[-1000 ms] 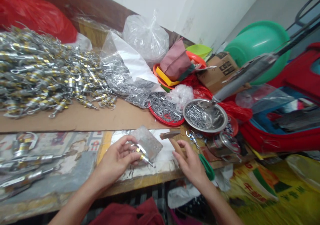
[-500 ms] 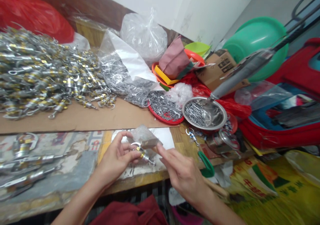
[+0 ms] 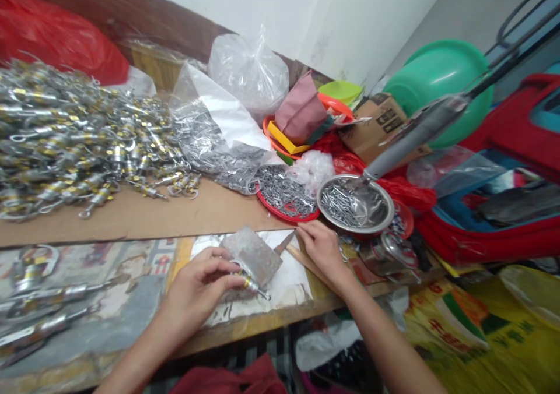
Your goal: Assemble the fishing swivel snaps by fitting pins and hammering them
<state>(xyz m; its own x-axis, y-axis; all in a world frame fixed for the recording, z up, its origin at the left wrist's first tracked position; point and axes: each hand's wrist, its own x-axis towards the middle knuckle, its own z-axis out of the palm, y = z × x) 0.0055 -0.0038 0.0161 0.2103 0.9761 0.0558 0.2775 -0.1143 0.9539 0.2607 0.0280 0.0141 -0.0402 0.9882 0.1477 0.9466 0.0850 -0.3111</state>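
Observation:
My left hand [image 3: 210, 277] pinches a small silver and brass-coloured metal fitting [image 3: 250, 283] at the near side of a grey metal block [image 3: 254, 254]. The block rests on white paper [image 3: 289, 292]. My right hand [image 3: 321, 248] is right of the block, just below the steel bowl, with its fingers drawn together. What they hold, if anything, is hidden. A tool with a pale wooden handle [image 3: 301, 257] and a dark pointed head [image 3: 285, 241] lies between this hand and the block, its handle running under the hand.
Many similar fittings [image 3: 87, 143] are heaped at the left on cardboard [image 3: 210, 214]. A red tray [image 3: 272, 207] of small metal parts and a steel bowl [image 3: 385, 222] of pins stand behind my hands. A grey rod-like tool [image 3: 411, 134] slants above the bowl. Larger fittings [image 3: 52, 292] lie front left.
My right hand has moved up and right, away from the fitting, towards the bowl. The pointed tool head now shows beside the block. My left hand still holds the fitting, slightly lower.

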